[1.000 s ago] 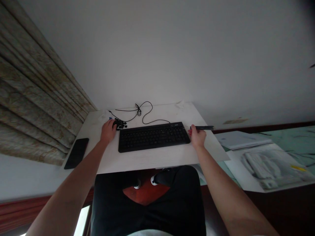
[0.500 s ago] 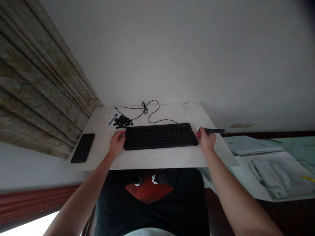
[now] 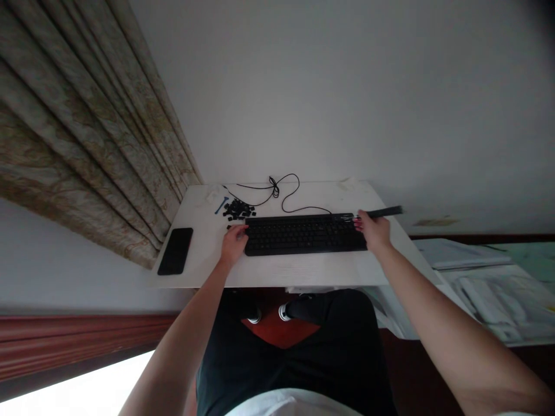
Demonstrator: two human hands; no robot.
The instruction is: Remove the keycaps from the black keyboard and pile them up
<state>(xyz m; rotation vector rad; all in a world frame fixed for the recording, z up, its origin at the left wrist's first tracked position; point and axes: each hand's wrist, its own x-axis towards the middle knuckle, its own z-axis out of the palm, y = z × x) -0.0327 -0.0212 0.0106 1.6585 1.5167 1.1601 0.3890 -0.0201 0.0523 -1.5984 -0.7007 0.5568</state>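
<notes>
A black computer keyboard (image 3: 299, 236) lies on the white table. My left hand (image 3: 234, 242) is closed at its left end, fingers and thumb on the edge. My right hand (image 3: 375, 229) is closed around a black-handled wire keycap puller (image 3: 388, 211). The handle points right, and its thin metal wires reach over the keyboard's upper right corner. My right fingers cover part of the keyboard's right end. Several loose black keycaps (image 3: 237, 209) are heaped behind the keyboard's left end. Beside them is a small blue tool (image 3: 221, 205).
A black phone (image 3: 175, 251) lies at the table's left side. The keyboard's black cable (image 3: 298, 188) curls along the back of the white table (image 3: 277, 271). A curtain (image 3: 143, 115) hangs at left. Items in clear plastic (image 3: 489, 300) lie on a lower surface at right.
My right hand has moved in over the keyboard's right end, bringing the puller's wires onto the upper right keys. The handle now tilts up to the right. The whole view has shifted.
</notes>
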